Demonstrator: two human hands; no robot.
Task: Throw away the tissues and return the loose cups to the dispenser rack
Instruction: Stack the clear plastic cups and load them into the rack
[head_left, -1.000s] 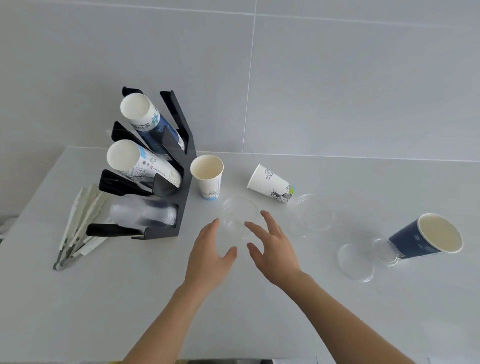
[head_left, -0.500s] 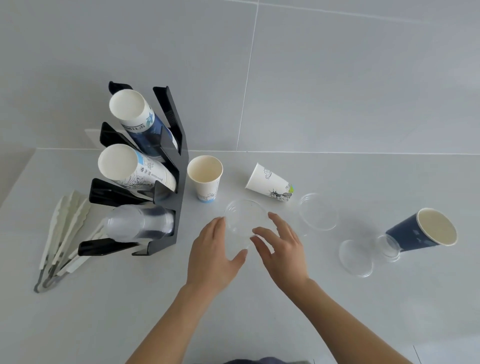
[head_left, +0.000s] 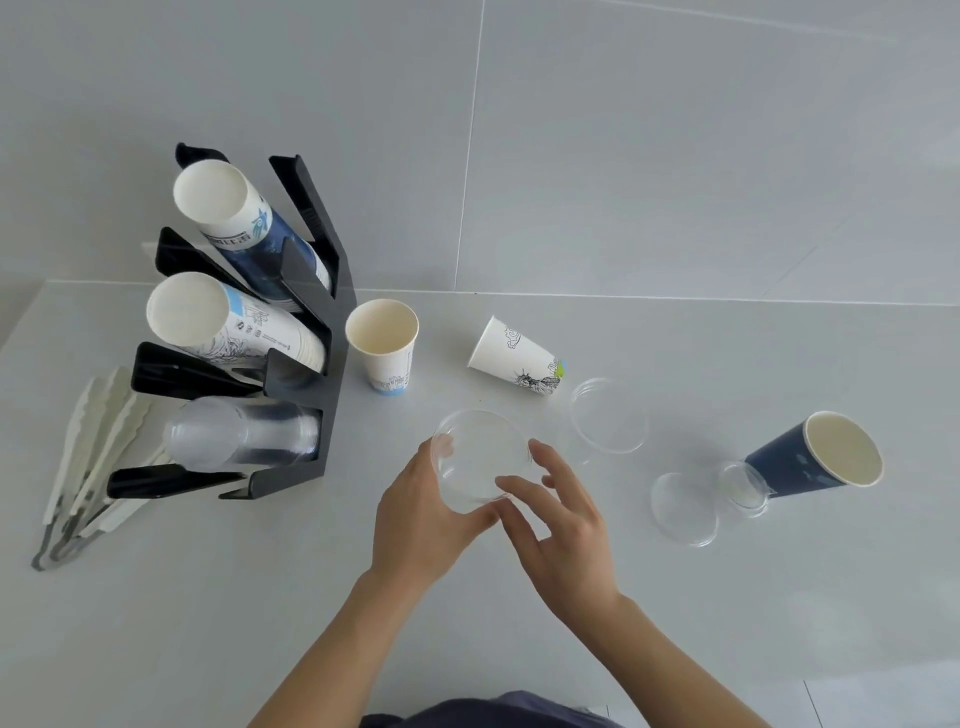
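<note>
A black dispenser rack (head_left: 332, 332) at the left holds a blue paper cup stack, a white paper cup stack and a clear cup stack (head_left: 244, 434). My left hand (head_left: 421, 514) grips a clear plastic cup (head_left: 480, 460) from its left side. Close on the cup's right, my right hand (head_left: 558, 519) has its fingers spread, touching or nearly touching the rim. Loose on the counter are an upright white paper cup (head_left: 384, 348), a tipped white printed cup (head_left: 514, 358), two more clear cups (head_left: 610, 415) (head_left: 685, 506) and a tipped dark blue cup (head_left: 826, 454). No tissues are visible.
White plastic tongs (head_left: 88, 457) lie left of the rack. A grey tiled wall (head_left: 623, 156) rises behind the counter. The counter's near edge shows at the lower right.
Both hands have closed in on the clear cup; my left hand now wraps its side and the cup appears lifted slightly. The camera has moved closer.
</note>
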